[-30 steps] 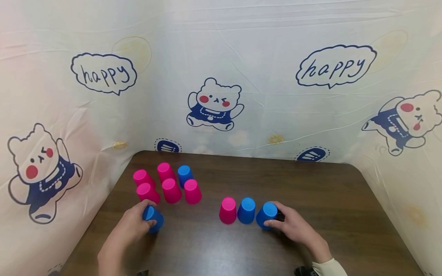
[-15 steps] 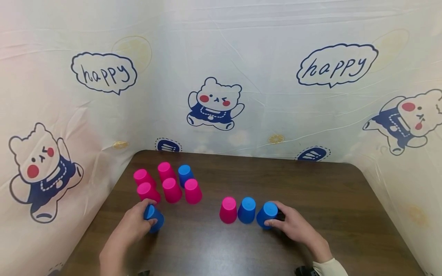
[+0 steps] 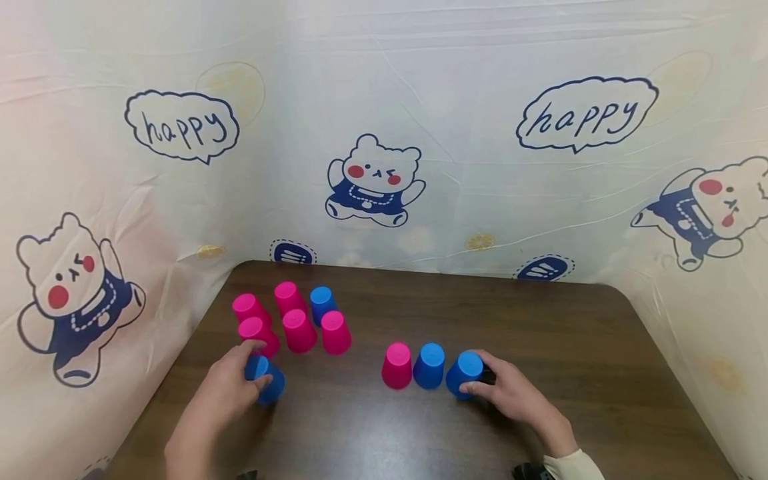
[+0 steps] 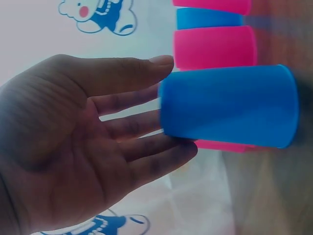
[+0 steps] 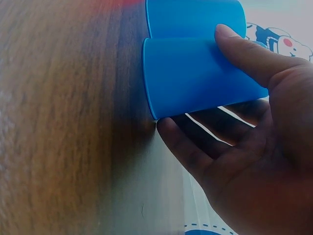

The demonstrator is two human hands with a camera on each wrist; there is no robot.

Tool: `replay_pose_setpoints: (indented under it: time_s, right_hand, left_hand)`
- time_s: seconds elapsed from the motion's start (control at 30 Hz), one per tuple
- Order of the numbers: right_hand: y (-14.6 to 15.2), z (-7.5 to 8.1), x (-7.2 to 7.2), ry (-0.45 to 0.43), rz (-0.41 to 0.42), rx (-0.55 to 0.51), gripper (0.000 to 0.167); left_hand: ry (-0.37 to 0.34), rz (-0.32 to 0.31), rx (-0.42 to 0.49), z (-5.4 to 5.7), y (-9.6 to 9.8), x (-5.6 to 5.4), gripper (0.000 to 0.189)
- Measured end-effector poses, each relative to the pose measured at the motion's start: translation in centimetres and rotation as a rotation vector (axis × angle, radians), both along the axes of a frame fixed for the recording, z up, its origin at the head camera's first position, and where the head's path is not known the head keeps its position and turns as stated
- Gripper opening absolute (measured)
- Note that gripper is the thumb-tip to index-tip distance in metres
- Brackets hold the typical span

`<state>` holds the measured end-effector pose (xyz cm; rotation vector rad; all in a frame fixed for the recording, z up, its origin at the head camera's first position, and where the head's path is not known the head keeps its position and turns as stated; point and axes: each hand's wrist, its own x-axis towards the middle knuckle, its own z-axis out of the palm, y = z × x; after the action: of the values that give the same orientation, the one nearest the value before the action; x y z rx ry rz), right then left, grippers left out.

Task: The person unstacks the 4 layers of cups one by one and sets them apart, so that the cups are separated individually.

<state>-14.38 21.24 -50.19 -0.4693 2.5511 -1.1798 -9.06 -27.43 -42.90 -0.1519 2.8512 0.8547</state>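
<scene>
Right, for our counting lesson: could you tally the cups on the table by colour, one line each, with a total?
Pink cups: 6
Blue cups: 4
Total: 10

This looks like a screened-off spot; the kind of room around it cannot be told. Pale, creased sheeting (image 3: 468, 47) fills the top and both sides of the frame, around a dark wood-grain table (image 3: 528, 320) at bottom; a printed bear (image 3: 370, 193) shows at centre, a "happy" speech bubble (image 3: 182, 127) at upper left.
</scene>
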Motion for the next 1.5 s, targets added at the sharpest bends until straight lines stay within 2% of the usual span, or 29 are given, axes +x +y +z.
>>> replay_pose_setpoints:
  time_s: [0.13,0.2,0.33,0.4,0.47,0.53,0.63,0.73,0.97,1.23,1.5]
  right_hand:
    - [0.0,0.0,-0.1,0.004,0.000,0.000,0.053]
    - [0.0,-0.1,-0.1,0.001,-0.001,0.003,0.053]
    - [0.0,0.0,0.0,-0.005,-0.003,0.001,0.054]
    - [0.0,0.0,-0.1,-0.004,-0.003,0.000,0.053]
    - [0.0,-0.1,-0.1,-0.004,-0.002,-0.003,0.053]
    - [0.1,-0.1,-0.1,-0.002,-0.002,-0.001,0.053]
    - [0.1,-0.2,-0.1,0.001,-0.002,-0.001,0.054]
    - [0.1,-0.3,0.0,0.000,-0.002,0.000,0.054]
    - [0.2,-0.1,0.0,0.009,0.016,-0.017,0.052]
    - [0.2,-0.1,-0.1,0.004,0.008,-0.015,0.053]
    - [0.2,-0.1,0.0,0.002,0.010,-0.015,0.052]
  left_hand:
    - [0.108,-0.001,-0.037,1.2,0.7,0.6,0.058]
    - [0.214,-0.001,-0.036,1.7,1.4,1.0,0.054]
    - [0.490,-0.035,0.020,2.1,3.7,1.2,0.049]
    - [0.565,-0.079,0.074,2.0,5.1,0.9,0.050]
    - [0.532,-0.118,0.141,1.6,6.6,0.5,0.053]
    - [0.428,-0.145,0.214,1.1,8.2,-0.1,0.058]
    - [0.249,-0.150,0.301,0.3,10.4,-0.9,0.063]
    - [0.170,-0.174,0.359,-0.6,12.3,-1.8,0.067]
    - [0.139,-0.258,0.396,-2.2,15.1,-3.3,0.078]
    - [0.086,-0.357,0.359,-2.5,16.9,-4.3,0.091]
    - [0.062,-0.406,0.294,-3.0,18.1,-4.5,0.096]
